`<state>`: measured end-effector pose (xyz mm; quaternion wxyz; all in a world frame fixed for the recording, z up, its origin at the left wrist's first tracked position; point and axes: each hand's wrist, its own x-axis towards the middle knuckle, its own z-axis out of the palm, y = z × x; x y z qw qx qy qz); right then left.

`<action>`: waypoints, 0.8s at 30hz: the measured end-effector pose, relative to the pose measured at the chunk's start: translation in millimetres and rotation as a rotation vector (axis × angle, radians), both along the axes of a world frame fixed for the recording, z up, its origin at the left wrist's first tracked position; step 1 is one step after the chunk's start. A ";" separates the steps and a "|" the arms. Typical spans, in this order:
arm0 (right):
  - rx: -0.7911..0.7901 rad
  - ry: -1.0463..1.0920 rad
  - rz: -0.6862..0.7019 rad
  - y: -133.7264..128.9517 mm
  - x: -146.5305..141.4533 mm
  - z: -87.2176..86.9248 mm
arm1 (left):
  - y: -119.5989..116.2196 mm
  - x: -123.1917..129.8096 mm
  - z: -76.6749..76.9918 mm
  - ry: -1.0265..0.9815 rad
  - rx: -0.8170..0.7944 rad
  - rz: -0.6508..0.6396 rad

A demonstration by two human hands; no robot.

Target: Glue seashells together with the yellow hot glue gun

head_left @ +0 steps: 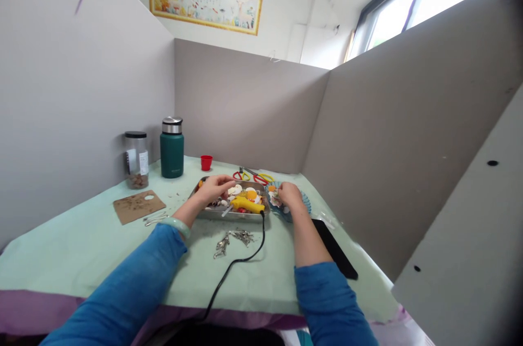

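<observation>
White and orange pieces (273, 196) sit at the blue dish (306, 204), just beside my right hand (290, 194); its fingertips are hidden, so I cannot tell whether they pinch one. My left hand (216, 188) hangs over the metal tray (229, 216), fingers curled; whether anything is between them, I cannot tell. I judge the work partway: many loose pieces remain in the tray, and I see nothing plainly finished. The counts: one yellow glue gun (247, 204) lying on the tray, two small heaps of metal bits (222, 246) in front, too tangled to number. Farther out: one red cup (206, 163), one green bottle (172, 155), one jar (137, 163), one brown board (134, 207).
</observation>
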<state>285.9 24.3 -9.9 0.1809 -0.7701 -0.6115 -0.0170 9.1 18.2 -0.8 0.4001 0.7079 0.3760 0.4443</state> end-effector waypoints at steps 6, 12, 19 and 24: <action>-0.098 0.049 0.060 -6.3 -6.5 5.2 | 1.3 -0.7 -0.8 -0.007 -0.019 -0.006; -0.023 0.031 0.077 -10.1 -0.2 9.1 | 7.1 -1.9 -3.9 -0.009 -0.008 -0.020; -0.040 0.010 -0.085 -14.6 26.6 9.0 | 4.0 -1.1 -0.9 -0.003 -0.008 -0.006; -0.052 0.026 -0.134 -12.9 29.9 1.9 | 2.1 -1.4 0.4 -0.010 -0.007 -0.002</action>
